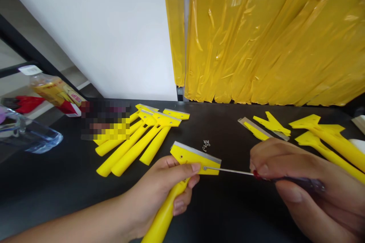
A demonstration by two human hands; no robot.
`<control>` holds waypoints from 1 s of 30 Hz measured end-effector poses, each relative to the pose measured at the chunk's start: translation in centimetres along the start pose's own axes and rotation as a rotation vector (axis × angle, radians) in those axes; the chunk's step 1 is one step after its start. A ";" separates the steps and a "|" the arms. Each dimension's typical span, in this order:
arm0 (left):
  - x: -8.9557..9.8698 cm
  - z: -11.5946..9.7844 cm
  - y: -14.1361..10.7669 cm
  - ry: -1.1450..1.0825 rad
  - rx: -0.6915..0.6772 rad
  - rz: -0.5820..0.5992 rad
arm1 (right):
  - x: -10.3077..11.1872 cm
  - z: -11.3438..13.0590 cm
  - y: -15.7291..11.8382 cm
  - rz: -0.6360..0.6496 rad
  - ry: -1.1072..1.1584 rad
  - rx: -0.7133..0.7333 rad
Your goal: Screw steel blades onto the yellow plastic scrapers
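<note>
My left hand (173, 182) is wrapped round the neck of a yellow scraper (165, 212), its thumb lying on the flat head. A grey metal blade strip runs along the head's far edge. In my right hand (308, 182) is a screwdriver (236, 171) with a thin shaft and a dark, partly hidden handle. Its tip meets a screw (204, 168) on the right side of the scraper head; the hole on the left side shows no screw. Just beyond the scraper, several small loose screws (205, 145) lie on the black table (228, 205).
Several yellow scrapers (137, 142) lie fanned out on the left. To the right are loose yellow head pieces and blades (256, 131), and more yellow handles (327, 133). A drink bottle (57, 89) and a clear bottle (31, 131) stand far left. Yellow plastic sheeting (265, 38) hangs behind.
</note>
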State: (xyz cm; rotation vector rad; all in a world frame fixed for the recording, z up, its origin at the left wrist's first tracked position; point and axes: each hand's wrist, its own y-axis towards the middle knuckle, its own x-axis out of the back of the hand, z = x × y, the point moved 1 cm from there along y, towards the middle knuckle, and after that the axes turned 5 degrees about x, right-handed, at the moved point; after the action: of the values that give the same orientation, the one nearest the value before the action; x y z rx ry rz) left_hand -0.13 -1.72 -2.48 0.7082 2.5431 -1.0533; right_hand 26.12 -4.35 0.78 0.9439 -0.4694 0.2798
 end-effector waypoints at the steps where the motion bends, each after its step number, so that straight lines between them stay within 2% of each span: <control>1: 0.0 -0.1 0.0 -0.001 0.003 -0.001 | 0.0 0.0 -0.1 0.001 -0.003 -0.001; 8: 0.0 -0.4 0.0 -0.006 0.017 0.004 | 0.2 -0.1 0.0 0.028 -0.035 -0.005; 14: -0.1 -0.3 0.0 -0.025 0.022 -0.001 | 0.2 0.1 0.5 0.057 -0.008 0.084; 21: -0.3 -0.4 0.0 -0.018 0.011 -0.012 | 0.1 0.4 0.6 0.073 -0.086 0.141; 30: -0.3 -0.4 0.0 -0.027 0.018 -0.009 | 0.1 0.4 1.1 0.059 -0.102 0.135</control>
State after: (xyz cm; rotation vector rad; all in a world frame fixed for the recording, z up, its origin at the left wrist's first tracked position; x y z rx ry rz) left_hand 0.07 -1.51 -2.12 0.6831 2.5191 -1.0833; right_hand 25.60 -4.10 1.78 1.0810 -0.5780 0.3212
